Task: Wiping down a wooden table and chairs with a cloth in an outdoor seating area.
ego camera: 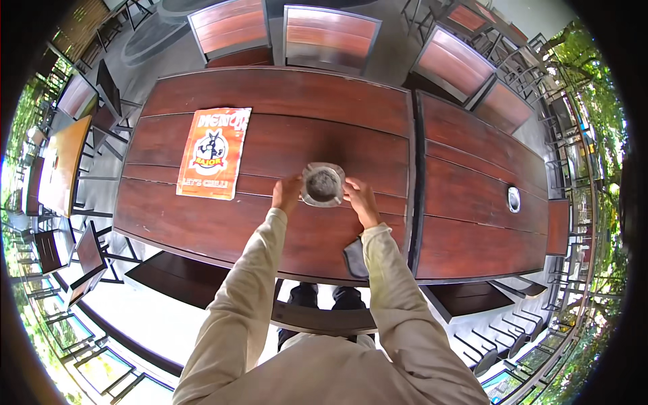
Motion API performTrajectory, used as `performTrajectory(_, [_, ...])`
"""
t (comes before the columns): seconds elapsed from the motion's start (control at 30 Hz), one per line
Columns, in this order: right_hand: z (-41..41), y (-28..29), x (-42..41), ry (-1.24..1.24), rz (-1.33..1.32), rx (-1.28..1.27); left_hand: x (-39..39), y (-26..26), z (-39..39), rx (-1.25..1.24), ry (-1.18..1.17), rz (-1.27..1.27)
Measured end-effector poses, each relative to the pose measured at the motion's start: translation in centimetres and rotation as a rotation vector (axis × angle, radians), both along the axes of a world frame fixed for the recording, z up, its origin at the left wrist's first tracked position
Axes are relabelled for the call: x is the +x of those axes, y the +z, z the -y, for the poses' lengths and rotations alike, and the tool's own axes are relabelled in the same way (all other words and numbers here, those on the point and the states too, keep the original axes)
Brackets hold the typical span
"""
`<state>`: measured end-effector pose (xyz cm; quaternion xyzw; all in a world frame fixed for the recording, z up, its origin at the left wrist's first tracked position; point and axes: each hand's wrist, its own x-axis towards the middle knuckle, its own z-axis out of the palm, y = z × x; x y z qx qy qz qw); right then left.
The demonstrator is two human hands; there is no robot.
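Note:
A round ashtray point(323, 185), greyish and dirty inside, is held between my two hands over the dark red wooden table point(324, 243). The fingers of my left hand point(287, 194) grip its left rim, while my right hand point(361, 197) grips the right rim. Just below my right wrist, a dark grey folded cloth point(356, 258) lies near the front edge, partly hidden by the sleeve. An orange and white paper menu point(213, 153) rests flat on the table to the left of my hands.
A second wooden table point(481, 202) adjoins on the right across a narrow dark gap, with another ashtray point(514, 199) on it. Chairs point(331, 38) line the far side. A bench point(324, 318) stands at the near edge, by my legs, and a yellowish table point(66, 164) is at the left.

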<state>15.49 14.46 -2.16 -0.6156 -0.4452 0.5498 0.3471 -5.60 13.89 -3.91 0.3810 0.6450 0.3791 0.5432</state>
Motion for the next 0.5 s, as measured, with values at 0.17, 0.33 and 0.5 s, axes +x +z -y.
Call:
performTrajectory(0.17, [-2.9,1.9,-7.1,0.042,-0.128,0.037,-7.3,-3.7,-3.7,0.192,0.119,-0.250])
performTrajectory(0.33, [-4.5,1.3,-7.7,0.013,-0.122,-0.020,-7.1,-3.5,-5.5,0.453,-0.096,-0.582])
performTrajectory(0.5, [-4.8,-1.0,-7.8,0.013,-0.022,0.045,-6.1,-3.7,-5.2,0.229,0.086,-0.155])
